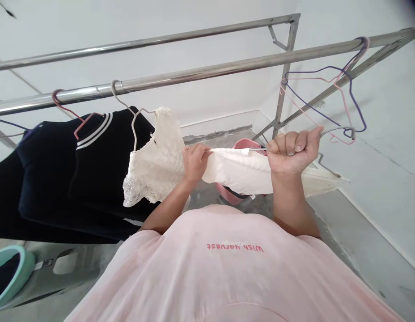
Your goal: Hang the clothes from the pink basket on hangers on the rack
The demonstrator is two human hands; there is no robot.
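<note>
White walls (207, 99) surround a steel clothes rack, its front rail (207, 72) giving every hook a place to catch. Through the head camera I see the right hand (293, 150) curled firmly around a grey hanger (338, 128) near its hook, a hold that seems chosen to steady the whole frame. The left hand (195, 161) pinches the upper edge of a white garment (241, 170), apparently to draw the cloth out straight along the bar. That garment stretches between and beyond both hands, just below the rail, with its far end hanging past the right wrist. I cannot tell whether the grey hook touches the purple hanger (357, 108) behind it. Leftward, a cream lace top (160, 161) and a black top (103, 170) hang side by side, letting their fabric drop freely. A pink basin (227, 194) sits low behind the garment, presumably within easy reach.
</note>
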